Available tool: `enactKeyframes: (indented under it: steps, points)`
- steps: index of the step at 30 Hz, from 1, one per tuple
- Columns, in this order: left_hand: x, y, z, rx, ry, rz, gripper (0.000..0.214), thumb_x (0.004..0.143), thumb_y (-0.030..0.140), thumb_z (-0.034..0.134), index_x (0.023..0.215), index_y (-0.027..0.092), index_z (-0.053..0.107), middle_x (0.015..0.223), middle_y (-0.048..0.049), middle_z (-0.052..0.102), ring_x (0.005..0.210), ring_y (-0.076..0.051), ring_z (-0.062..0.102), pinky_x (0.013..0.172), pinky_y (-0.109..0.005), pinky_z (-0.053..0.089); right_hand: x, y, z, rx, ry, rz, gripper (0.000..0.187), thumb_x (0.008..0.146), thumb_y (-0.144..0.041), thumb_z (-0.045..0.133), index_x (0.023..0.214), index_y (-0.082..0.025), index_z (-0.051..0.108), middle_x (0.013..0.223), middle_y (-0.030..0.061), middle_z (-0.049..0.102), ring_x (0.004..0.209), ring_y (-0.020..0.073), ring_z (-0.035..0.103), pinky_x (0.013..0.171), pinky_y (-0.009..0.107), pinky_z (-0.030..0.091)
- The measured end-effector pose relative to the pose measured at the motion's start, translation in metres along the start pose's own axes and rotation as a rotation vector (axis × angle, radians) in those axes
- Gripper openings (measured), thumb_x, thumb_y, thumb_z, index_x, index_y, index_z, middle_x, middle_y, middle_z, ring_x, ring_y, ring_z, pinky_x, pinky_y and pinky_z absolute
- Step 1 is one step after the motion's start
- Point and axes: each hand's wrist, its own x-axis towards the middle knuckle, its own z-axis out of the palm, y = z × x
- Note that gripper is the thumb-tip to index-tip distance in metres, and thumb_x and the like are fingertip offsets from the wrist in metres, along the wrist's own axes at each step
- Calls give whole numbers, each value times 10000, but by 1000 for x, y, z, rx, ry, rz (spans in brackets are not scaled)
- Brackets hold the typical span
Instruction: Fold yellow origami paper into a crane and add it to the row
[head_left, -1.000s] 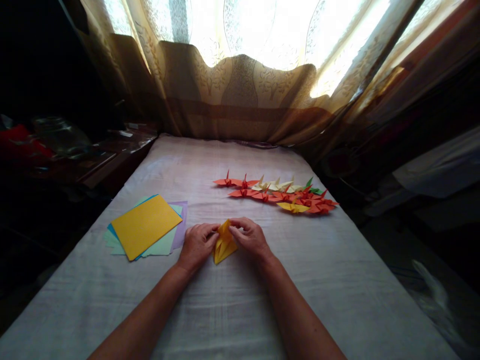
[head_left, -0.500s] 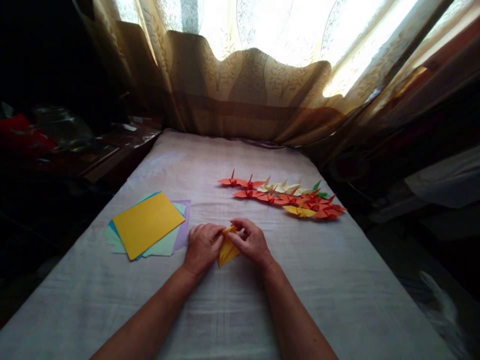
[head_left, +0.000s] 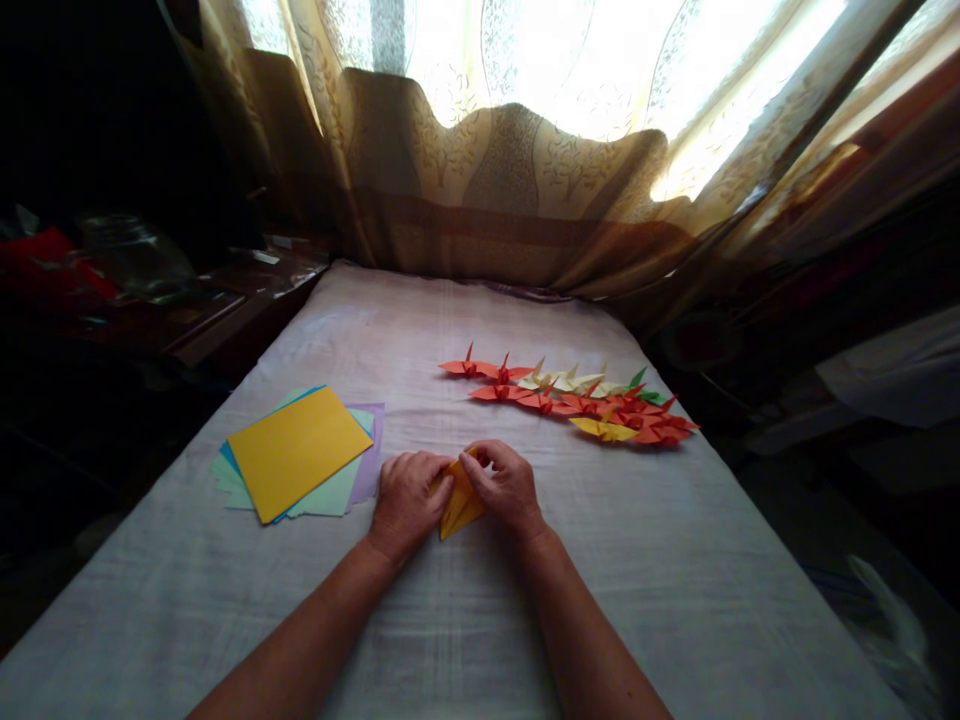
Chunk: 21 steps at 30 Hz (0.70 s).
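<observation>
We've got both hands on a yellow folded paper [head_left: 463,507], lying on the cloth-covered worktop [head_left: 442,620] about midway between its left and right edges. The left hand [head_left: 409,502] grips the paper's left side between thumb and fingers; the right hand [head_left: 510,487] pinches the far tip, thumb on the upper face. We'd guess this two-sided hold keeps the small piece steady and its layers together.

Toward the left edge we see loose sheets, fanned: a yellow sheet [head_left: 300,450] on top, mint sheets [head_left: 330,495] and a purple sheet [head_left: 369,465] poking out below — probably put there to be handy for the left hand. Toward the right edge sit folded birds, close together: orange birds [head_left: 499,393], cream birds [head_left: 585,383], a green bird [head_left: 649,396] and a yellow bird [head_left: 604,430], likely grouped there to leave the middle for the hands.

Harder bits: the fingers cover the paper's far part, so we can't read every crease. Birds overlap, no sure count. The worktop's near edge is cut off — and both sides of the room are too dark to label.
</observation>
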Motion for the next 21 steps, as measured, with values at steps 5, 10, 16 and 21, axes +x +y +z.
enactKeyframes:
  steps: [5,10,16,21]
  points:
    - [0,1,0,3,0,-3,138,882,229,608,999,243,679,974,-16,718,948,-224,615,853,-379,393,2,6,4,-19,40,21,283,879,-389,517,696,-218,651,697,20,669,631,145,578,641,253,444]
    - [-1,2,0,22,-7,-2,141,893,243,609,1019,241,672,992,-20,717,962,-227,618,869,-384,398,3,13,6,-6,95,16,325,891,-406,504,678,-208,649,649,16,643,596,140,562,593,242,413]
    - [-6,-5,0,1,-3,33,170,921,266,583,1072,236,656,1053,-32,715,998,-227,612,890,-383,404,2,17,7,61,76,140,371,896,-466,486,685,-208,650,609,-4,603,563,136,534,556,231,398]
    - [-7,-8,-3,-28,-25,28,166,939,263,552,1060,236,663,1022,-21,714,987,-214,612,884,-371,412,1,18,8,119,68,208,380,873,-505,491,730,-201,667,602,-12,592,557,138,538,548,229,396]
